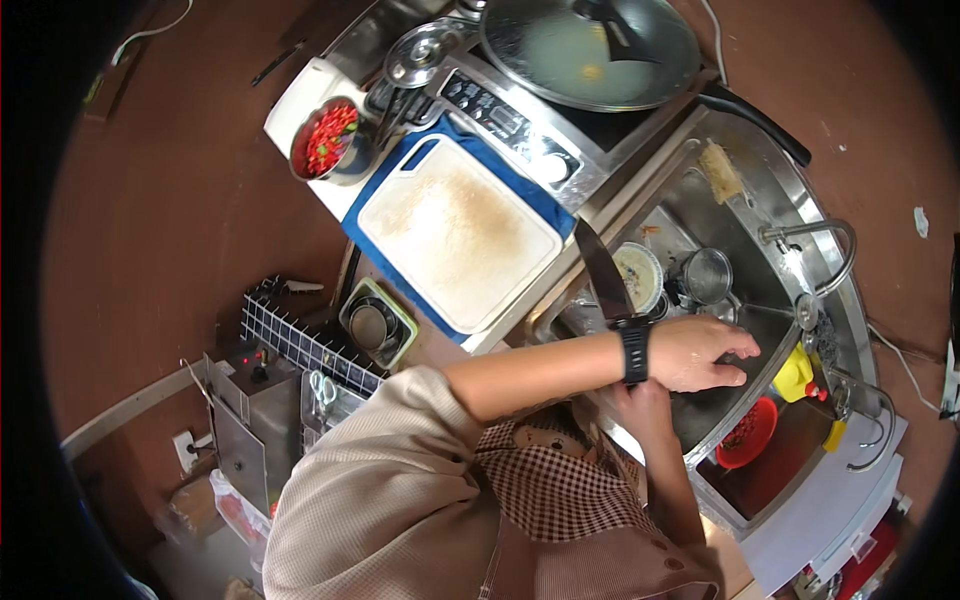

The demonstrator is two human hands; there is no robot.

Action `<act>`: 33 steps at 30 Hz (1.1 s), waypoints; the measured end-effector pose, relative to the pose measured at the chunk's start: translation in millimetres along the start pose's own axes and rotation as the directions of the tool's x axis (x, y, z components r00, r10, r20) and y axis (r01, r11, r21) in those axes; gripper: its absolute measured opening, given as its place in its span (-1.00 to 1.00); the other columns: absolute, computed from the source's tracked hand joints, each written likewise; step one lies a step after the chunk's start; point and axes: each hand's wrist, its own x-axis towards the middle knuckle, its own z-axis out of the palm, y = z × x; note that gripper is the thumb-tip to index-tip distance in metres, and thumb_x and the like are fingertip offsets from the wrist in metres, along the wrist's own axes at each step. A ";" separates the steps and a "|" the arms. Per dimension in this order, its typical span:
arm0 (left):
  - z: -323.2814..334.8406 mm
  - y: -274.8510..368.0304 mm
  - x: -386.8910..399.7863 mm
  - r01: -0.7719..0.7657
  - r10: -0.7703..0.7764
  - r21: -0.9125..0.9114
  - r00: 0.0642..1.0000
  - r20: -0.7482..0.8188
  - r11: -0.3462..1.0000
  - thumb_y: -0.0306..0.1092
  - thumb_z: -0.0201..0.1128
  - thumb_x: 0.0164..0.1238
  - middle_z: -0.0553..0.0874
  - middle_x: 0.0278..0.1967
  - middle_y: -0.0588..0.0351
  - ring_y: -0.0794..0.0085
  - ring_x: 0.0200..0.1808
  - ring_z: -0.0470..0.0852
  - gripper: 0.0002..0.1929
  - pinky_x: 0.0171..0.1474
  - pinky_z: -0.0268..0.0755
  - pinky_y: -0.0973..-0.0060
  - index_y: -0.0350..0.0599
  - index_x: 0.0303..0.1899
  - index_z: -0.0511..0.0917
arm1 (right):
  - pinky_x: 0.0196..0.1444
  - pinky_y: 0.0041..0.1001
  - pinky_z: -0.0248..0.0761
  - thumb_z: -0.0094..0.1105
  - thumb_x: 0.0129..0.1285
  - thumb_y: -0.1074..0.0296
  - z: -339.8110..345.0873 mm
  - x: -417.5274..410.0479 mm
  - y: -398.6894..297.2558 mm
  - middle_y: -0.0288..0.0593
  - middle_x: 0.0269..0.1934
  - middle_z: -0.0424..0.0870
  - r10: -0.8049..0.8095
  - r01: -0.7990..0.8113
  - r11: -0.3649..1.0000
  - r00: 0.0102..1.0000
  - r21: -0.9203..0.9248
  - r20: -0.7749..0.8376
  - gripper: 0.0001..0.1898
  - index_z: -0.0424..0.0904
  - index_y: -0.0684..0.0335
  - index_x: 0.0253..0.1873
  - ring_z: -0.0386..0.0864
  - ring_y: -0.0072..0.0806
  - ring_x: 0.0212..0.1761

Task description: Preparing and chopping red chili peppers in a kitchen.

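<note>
My left hand, with a black watch on its wrist, reaches over the steel sink, palm down and wet, thumb apart from the curled fingers; nothing shows in it. Below that wrist, my right hand is closed, partly hidden by the left forearm. A kitchen knife points away from it, blade towards the cutting board; the handle passes out of sight under the watch, in line with my right hand. The white cutting board lies on a blue cloth. Inside the sink are a patterned bowl and a metal cup.
A lidded pan sits on the cooker. A metal pot of chopped red chillies stands left of it. Right of the hands are a curved faucet, a yellow bottle and a red bowl. A wire rack stands left.
</note>
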 end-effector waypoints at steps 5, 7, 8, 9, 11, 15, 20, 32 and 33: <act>-40.0 47.5 -76.5 0.007 -0.017 -0.044 0.970 -0.244 0.999 -0.20 0.28 0.51 0.73 0.07 -0.10 0.03 0.10 0.71 -0.58 0.16 0.54 0.21 -0.23 0.25 0.55 | 0.05 -0.06 0.54 0.21 0.27 0.44 46.2 134.3 -138.9 0.16 0.05 0.57 -0.199 0.192 0.971 0.979 0.143 0.036 -0.29 0.29 0.03 0.54 0.62 0.19 0.00; -47.0 53.5 -103.0 -0.012 0.004 -0.023 0.953 -0.303 1.000 -0.22 0.29 0.51 0.73 0.06 -0.10 0.05 0.09 0.71 -0.59 0.16 0.54 0.23 -0.23 0.24 0.56 | 0.05 -0.03 0.55 0.16 0.31 0.31 71.5 165.4 -175.2 0.18 0.08 0.58 -0.136 0.146 0.982 0.987 -0.119 0.090 -0.31 0.24 0.10 0.56 0.65 0.14 -0.02; -51.8 59.9 -115.8 -0.021 0.020 0.001 0.935 -0.354 1.000 -0.25 0.30 0.50 0.73 0.04 -0.10 0.06 0.08 0.71 -0.61 0.15 0.54 0.25 -0.23 0.24 0.57 | 0.05 -0.03 0.56 0.12 0.34 0.30 91.3 179.7 -184.1 0.22 0.09 0.57 -0.190 0.200 0.960 0.979 -0.196 0.070 -0.31 0.22 0.16 0.56 0.66 0.12 -0.04; -54.0 64.0 -127.8 -0.028 0.030 0.010 0.938 -0.346 1.000 -0.25 0.30 0.50 0.73 0.04 -0.10 0.06 0.08 0.71 -0.61 0.15 0.54 0.25 -0.23 0.24 0.57 | 0.05 -0.02 0.56 0.08 0.36 0.29 111.3 188.8 -183.8 0.26 0.11 0.56 -0.221 0.226 0.933 0.974 -0.282 0.048 -0.31 0.19 0.23 0.57 0.68 0.10 -0.05; -55.8 67.7 -143.2 0.033 -0.034 -0.010 0.898 -0.438 0.999 -0.30 0.31 0.50 0.74 0.04 -0.08 0.13 0.07 0.72 -0.61 0.15 0.54 0.31 -0.24 0.24 0.57 | -0.04 0.03 0.60 -0.07 0.42 0.37 131.6 198.1 -178.5 0.24 0.01 0.65 -0.237 0.217 0.894 0.971 -0.391 -0.003 -0.38 0.17 0.37 0.55 0.73 0.07 -0.09; -39.2 66.7 -136.7 0.007 -0.040 -0.072 0.889 -0.457 0.997 -0.40 0.29 0.52 0.74 0.09 0.03 0.35 0.10 0.70 -0.64 0.19 0.54 0.39 -0.24 0.26 0.58 | -0.40 -0.08 0.63 0.04 0.40 0.29 136.0 192.2 -147.8 0.05 -0.33 0.77 -0.065 0.079 0.942 0.996 -0.326 0.053 -0.35 0.22 0.38 0.54 0.77 -0.05 -0.38; 2.1 52.6 -123.2 0.159 -0.229 -0.196 0.879 -0.419 0.968 -0.47 0.27 0.52 0.74 0.09 0.06 0.44 0.11 0.67 -0.66 0.22 0.51 0.44 -0.26 0.25 0.57 | 0.28 -0.39 0.41 0.20 0.46 0.32 111.3 77.8 -86.6 -0.04 0.06 0.68 -0.342 0.513 0.643 0.857 0.569 -0.386 -0.65 0.54 0.29 0.26 0.59 -0.42 0.19; 309.4 -44.8 113.7 0.259 -0.267 0.067 0.951 0.154 0.963 -0.37 0.35 0.44 0.78 0.01 -0.01 0.29 -0.03 0.77 -0.67 0.03 0.58 0.39 -0.16 0.17 0.62 | 0.08 0.01 0.56 0.10 0.40 0.32 -114.5 -314.9 392.3 0.26 -0.12 0.73 0.732 -0.723 0.674 0.626 0.153 -0.269 -0.76 0.60 0.27 0.05 0.71 0.15 -0.03; 340.8 -61.8 127.1 0.272 -0.289 0.113 0.942 0.172 0.955 -0.35 0.35 0.44 0.77 0.02 -0.05 0.25 -0.01 0.77 -0.66 0.04 0.58 0.36 -0.16 0.18 0.61 | 0.10 0.02 0.55 0.10 0.39 0.33 -116.5 -329.4 436.5 0.28 -0.11 0.73 0.768 -0.741 0.636 0.577 0.216 -0.278 -0.75 0.60 0.26 0.08 0.70 0.16 -0.01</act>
